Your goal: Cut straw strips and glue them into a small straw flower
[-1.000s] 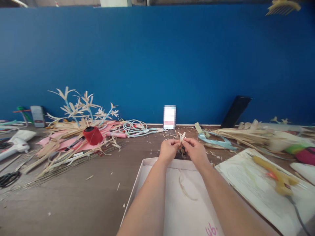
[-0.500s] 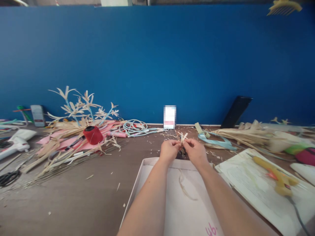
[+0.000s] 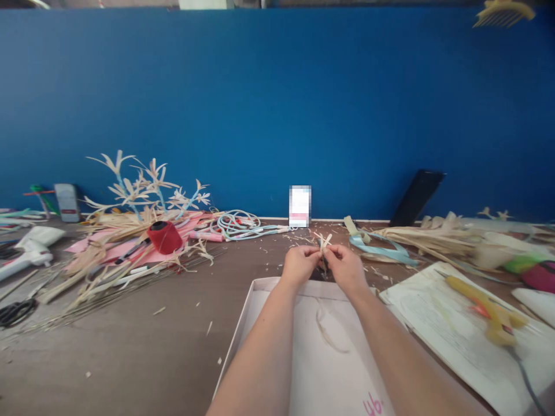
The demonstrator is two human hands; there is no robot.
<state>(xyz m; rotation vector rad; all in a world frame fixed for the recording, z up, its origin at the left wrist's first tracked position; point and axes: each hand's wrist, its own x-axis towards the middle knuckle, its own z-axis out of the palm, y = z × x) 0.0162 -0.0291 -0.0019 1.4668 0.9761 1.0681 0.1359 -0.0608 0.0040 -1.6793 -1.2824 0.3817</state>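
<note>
Both hands meet just above the far rim of a shallow white box (image 3: 265, 283). Between their fingertips is a small flower of pale dried-husk strips (image 3: 323, 238), its petals fanning upward. My left hand (image 3: 299, 267) pinches it from the left, thumb and fingers closed at its base. My right hand (image 3: 346, 268) is closed on the same base from the right. The lower end of the flower is mostly hidden by the fingers. A thin curled strip (image 3: 325, 332) lies inside the box under my forearms.
At left, finished husk flowers on blue stems (image 3: 125, 188) stand behind a red roll (image 3: 165, 237) and loose strips. A yellow glue gun (image 3: 481, 306) rests on a white board (image 3: 437, 323) at right. A phone (image 3: 299, 206) leans against the blue partition (image 3: 277, 115).
Almost nothing differs. The flower and fingertips have shifted very slightly, and the whole view has moved a few pixels.
</note>
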